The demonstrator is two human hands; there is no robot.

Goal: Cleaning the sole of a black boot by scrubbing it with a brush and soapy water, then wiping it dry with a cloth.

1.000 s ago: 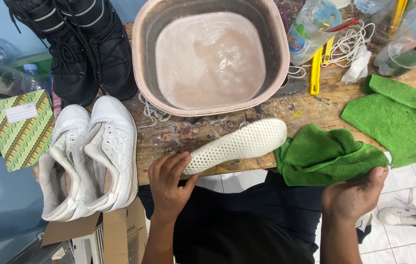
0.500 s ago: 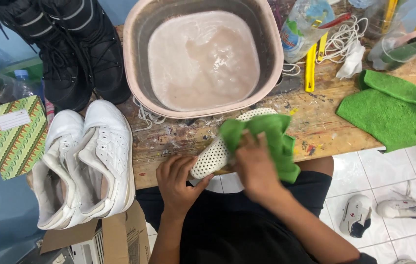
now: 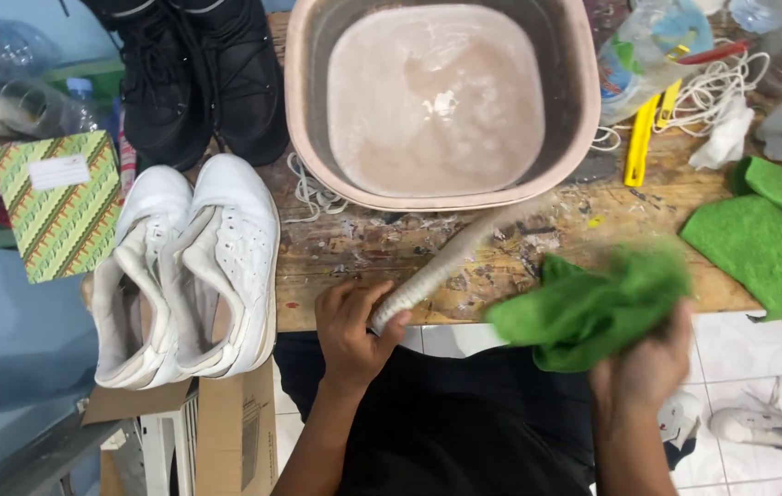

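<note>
My left hand (image 3: 351, 329) grips one end of a white perforated insole (image 3: 451, 262), which is turned on edge and blurred, reaching toward the basin. My right hand (image 3: 646, 369) holds a crumpled green cloth (image 3: 593, 308) just past the table's front edge, apart from the insole. A pink-brown basin (image 3: 308, 138) of cloudy water stands on the paint-stained wooden table (image 3: 354, 248) right behind the insole.
A pair of white sneakers (image 3: 193, 266) lies at the table's left edge, black boots (image 3: 198, 83) behind them. A second green cloth (image 3: 768, 239) lies at right. Yellow tools (image 3: 639, 142), white laces (image 3: 713, 92), bottles and a striped green booklet (image 3: 58, 204) lie around.
My right hand has pulled the green cloth off the insole, to the right and toward me. The insole has turned from flat onto its edge in my left hand.
</note>
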